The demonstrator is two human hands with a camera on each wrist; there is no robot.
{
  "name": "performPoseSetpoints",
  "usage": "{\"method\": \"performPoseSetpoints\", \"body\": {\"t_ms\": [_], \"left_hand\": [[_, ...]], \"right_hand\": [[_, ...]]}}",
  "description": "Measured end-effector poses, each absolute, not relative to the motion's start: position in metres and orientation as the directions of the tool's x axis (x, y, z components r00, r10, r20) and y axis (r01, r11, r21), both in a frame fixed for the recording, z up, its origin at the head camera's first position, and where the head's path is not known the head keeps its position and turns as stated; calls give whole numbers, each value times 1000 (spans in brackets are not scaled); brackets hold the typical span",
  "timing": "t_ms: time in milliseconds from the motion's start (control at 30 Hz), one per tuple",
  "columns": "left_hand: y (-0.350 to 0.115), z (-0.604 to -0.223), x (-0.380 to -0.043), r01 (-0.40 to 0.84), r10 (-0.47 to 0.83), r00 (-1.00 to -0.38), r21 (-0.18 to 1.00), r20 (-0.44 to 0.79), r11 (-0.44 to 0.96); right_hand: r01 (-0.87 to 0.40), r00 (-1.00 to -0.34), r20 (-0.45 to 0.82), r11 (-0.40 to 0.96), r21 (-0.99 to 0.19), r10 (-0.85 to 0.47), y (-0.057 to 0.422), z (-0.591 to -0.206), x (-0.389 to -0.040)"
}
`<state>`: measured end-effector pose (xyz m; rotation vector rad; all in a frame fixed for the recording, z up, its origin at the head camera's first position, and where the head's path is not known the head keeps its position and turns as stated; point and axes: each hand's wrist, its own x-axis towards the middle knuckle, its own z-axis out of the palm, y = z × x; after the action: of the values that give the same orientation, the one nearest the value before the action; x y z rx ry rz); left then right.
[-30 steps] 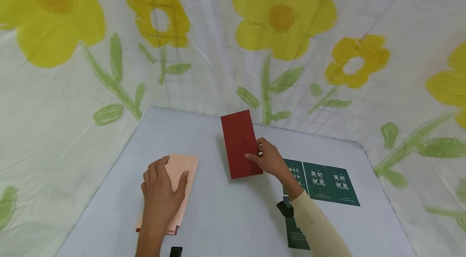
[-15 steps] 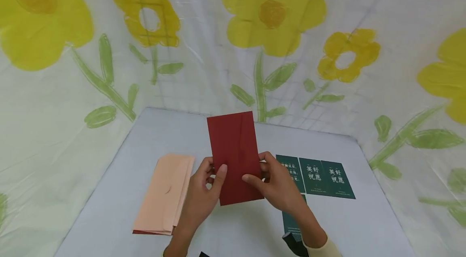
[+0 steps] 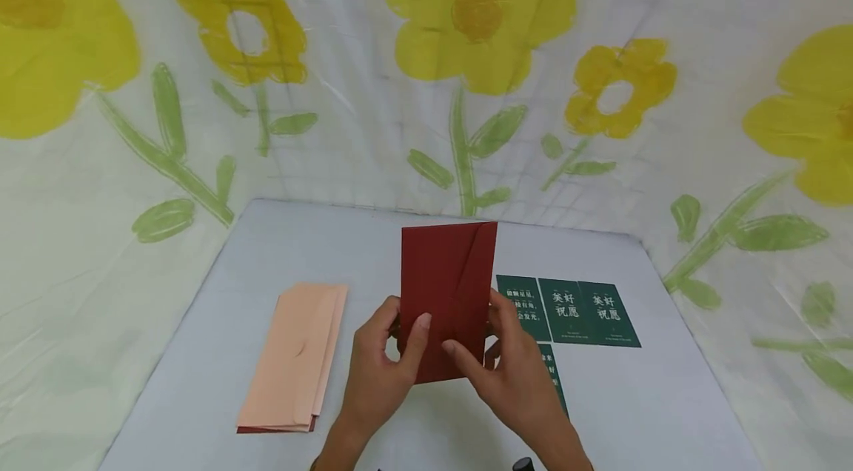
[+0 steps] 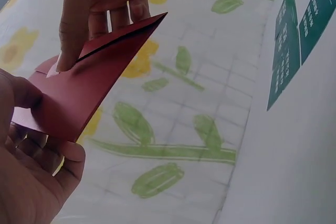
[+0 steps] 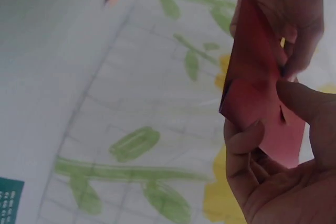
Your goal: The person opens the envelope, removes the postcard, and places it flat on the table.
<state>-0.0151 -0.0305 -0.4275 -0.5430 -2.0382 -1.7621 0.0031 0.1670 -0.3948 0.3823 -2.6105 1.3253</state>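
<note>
Both my hands hold a dark red paper envelope (image 3: 443,278) above the middle of the table. My left hand (image 3: 383,371) grips its left edge, thumb on the near face and fingers behind. On the opposite edge my right hand (image 3: 516,375) does the same, its thumb close to the flap. In the left wrist view, the red envelope (image 4: 79,93) shows a dark gap along the flap's edge. The right wrist view shows the flap of the envelope (image 5: 257,98) and a small slit near the right thumb.
To the left lies a stack of peach envelopes (image 3: 286,360) with red ones beneath. Several green cards (image 3: 593,319) with white lettering lie at the right. A flower-printed sheet (image 3: 360,123) hangs behind the white table (image 3: 640,412).
My left hand has come from over the peach stack to the red envelope and taken its left edge. The envelope has moved lower and tilted away, with both hands now on it.
</note>
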Motion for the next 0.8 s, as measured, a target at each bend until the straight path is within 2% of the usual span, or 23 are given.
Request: {"method": "performPoseSetpoints", "body": {"t_ms": [200, 467, 800], "left_hand": [[-28, -426, -11, 550, 49, -834, 823, 549, 141], [-25, -426, -7, 567, 79, -824, 815, 561, 122], [-38, -425, -8, 531, 86, -846, 846, 525, 55]], "right_hand": [[-342, -932, 340, 619, -707, -127, 169, -396, 10], [-381, -896, 416, 749, -541, -155, 179, -396, 21], [-460, -829, 548, 695, -552, -114, 190, -399, 27]]}}
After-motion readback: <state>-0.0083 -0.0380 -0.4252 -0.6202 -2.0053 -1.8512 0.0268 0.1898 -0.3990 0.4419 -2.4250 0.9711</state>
